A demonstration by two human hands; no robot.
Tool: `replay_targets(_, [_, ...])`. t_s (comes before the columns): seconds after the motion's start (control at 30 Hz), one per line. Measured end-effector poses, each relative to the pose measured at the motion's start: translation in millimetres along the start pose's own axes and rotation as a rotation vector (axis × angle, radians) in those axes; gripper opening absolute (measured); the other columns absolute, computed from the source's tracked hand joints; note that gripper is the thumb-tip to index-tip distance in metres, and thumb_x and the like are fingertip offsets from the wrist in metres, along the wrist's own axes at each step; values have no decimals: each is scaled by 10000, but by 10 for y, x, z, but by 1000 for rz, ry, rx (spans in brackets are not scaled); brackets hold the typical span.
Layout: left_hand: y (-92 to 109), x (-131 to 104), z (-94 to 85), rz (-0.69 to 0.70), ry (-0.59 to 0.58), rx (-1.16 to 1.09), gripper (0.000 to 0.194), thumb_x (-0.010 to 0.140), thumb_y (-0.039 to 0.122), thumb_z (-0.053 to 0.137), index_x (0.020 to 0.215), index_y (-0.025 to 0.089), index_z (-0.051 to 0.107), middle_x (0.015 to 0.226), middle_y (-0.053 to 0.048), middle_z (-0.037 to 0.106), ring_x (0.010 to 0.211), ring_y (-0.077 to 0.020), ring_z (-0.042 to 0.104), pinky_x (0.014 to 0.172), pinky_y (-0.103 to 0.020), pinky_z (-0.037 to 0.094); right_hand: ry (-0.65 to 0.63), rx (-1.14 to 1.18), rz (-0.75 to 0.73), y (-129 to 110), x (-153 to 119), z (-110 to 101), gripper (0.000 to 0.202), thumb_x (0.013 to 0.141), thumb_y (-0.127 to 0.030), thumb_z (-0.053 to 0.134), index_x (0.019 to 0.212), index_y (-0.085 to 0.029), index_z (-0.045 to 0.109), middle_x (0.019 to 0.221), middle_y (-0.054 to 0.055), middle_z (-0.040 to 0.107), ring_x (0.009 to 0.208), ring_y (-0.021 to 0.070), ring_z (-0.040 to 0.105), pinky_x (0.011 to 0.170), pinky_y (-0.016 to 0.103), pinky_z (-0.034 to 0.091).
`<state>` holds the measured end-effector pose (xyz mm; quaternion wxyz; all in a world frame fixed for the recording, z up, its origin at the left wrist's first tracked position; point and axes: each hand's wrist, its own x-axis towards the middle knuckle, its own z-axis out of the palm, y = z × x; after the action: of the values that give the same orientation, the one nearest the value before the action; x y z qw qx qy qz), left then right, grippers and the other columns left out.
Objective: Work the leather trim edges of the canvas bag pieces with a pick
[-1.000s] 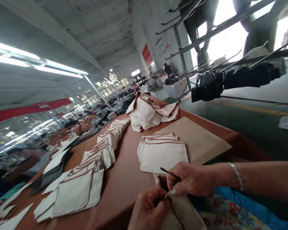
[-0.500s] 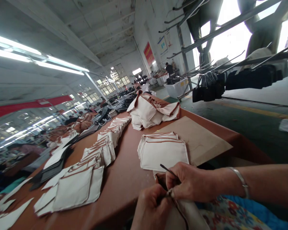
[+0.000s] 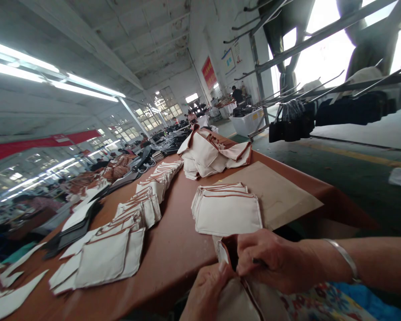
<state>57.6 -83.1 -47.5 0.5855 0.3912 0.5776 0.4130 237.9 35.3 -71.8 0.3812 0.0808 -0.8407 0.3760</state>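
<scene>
A cream fabric pouch (image 3: 235,298) with brown edging is between my hands at the table's near edge, its brown-lined mouth (image 3: 231,249) gaping. My left hand (image 3: 205,287) is closed on the pouch's near edge, thumb on top. Against the other side of the mouth, my right hand (image 3: 270,258) is curled, with a bracelet on its wrist. From its fist pokes the dark end of a thin tool (image 3: 258,261); the rest is hidden in the fingers, so its kind does not show. Just beyond lies a stack of similar pouches (image 3: 229,216).
On the brown table (image 3: 173,236), a long row of overlapping pouches (image 3: 102,258) runs along the left. A heap of cream pieces (image 3: 202,154) lies farther back beside a brown paper sheet (image 3: 284,196). A metal rack (image 3: 260,67) with dark bags stands right; people work in the background.
My right hand has turned, so the thin dark tool that pointed up and left now shows only a short end. The pouch's mouth has come into view, more spread, between my hands.
</scene>
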Motion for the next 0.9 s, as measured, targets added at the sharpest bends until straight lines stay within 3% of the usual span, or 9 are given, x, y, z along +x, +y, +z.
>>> replay_targets(0.13, [-136,18,9,-83,-39,-153,534,663,630,780,641,145,561,529,44,439,465,-55,303,483,-213,194,-87,-251,-168,30,-43,-36,127,886,-173,485,865,-169,610,814,56,602,681,133,523,610,228,402])
replay_targets(0.27, [-131,11,11,-87,-78,8,525,689,629,761,646,171,506,523,61,385,463,-57,266,478,-233,140,-132,-426,-212,65,-129,25,155,904,-203,472,827,-176,604,806,48,618,655,139,505,559,244,365])
replay_targets(0.37, [-33,-49,13,28,-90,319,539,788,664,635,631,185,442,587,53,318,527,-76,254,496,-254,148,-32,-84,-62,13,-165,22,117,889,-209,516,918,-156,616,881,76,646,742,140,571,649,227,442])
replay_targets(0.47, [63,-126,10,180,-106,591,512,890,627,504,649,181,434,660,25,326,604,-107,300,536,-265,215,-69,351,374,-47,-122,-78,288,980,-354,453,1044,-130,623,884,75,648,711,131,574,624,216,455])
replay_targets(0.53, [120,-160,7,266,-129,668,486,918,595,469,668,179,453,683,14,348,634,-122,321,571,-268,253,-164,465,588,-55,-39,-172,403,1001,-449,425,1046,-114,644,829,47,623,636,104,520,556,190,407])
replay_targets(0.6, [189,-176,12,295,-152,703,476,931,581,451,689,173,493,696,7,370,641,-127,331,585,-268,270,-266,469,624,-51,73,-249,411,965,-471,506,922,-97,670,717,-2,546,590,82,440,522,177,357])
replay_targets(0.7, [315,-192,45,283,-177,705,496,924,599,453,712,163,557,714,-5,406,649,-133,348,595,-263,290,-392,459,520,-91,228,-293,341,899,-398,618,745,-94,632,643,-39,453,595,72,397,525,169,335])
replay_targets(0.8, [384,-212,95,242,-182,648,515,910,616,473,727,154,609,721,-14,435,657,-138,363,601,-257,304,-370,462,419,-170,282,-252,289,878,-295,616,664,-118,536,611,-53,420,570,57,377,514,153,324])
replay_targets(0.9, [284,-215,107,210,-153,502,526,873,626,539,663,147,601,681,-4,415,640,-127,350,581,-250,279,-315,511,448,-174,219,-173,265,856,-245,613,647,-136,491,573,-69,378,522,45,309,464,144,280])
